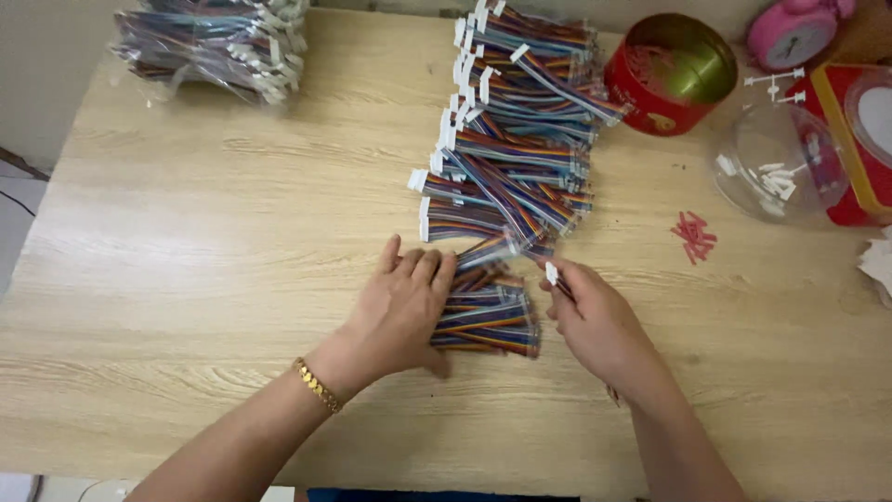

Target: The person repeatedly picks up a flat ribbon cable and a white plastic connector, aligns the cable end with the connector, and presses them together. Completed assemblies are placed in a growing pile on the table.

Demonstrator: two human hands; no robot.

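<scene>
A long pile of multicoloured ribbon cable pieces with white end connectors (514, 125) runs down the middle of the wooden table (214, 232). At its near end lies a smaller stack of cables (490, 316). My left hand (400, 311), a gold bracelet at its wrist, lies flat on the left end of that stack and presses it down. My right hand (595, 321) is at the stack's right side, fingers pinched on one cable with a white connector (551, 272) sticking up from the fingertips.
A clear bag of more cables (218, 42) sits at the far left. A red round tin (671, 72), a clear plastic bowl with white parts (776, 160), small red pieces (695, 236), a pink clock (792, 33) and a red box (859, 139) are at the right.
</scene>
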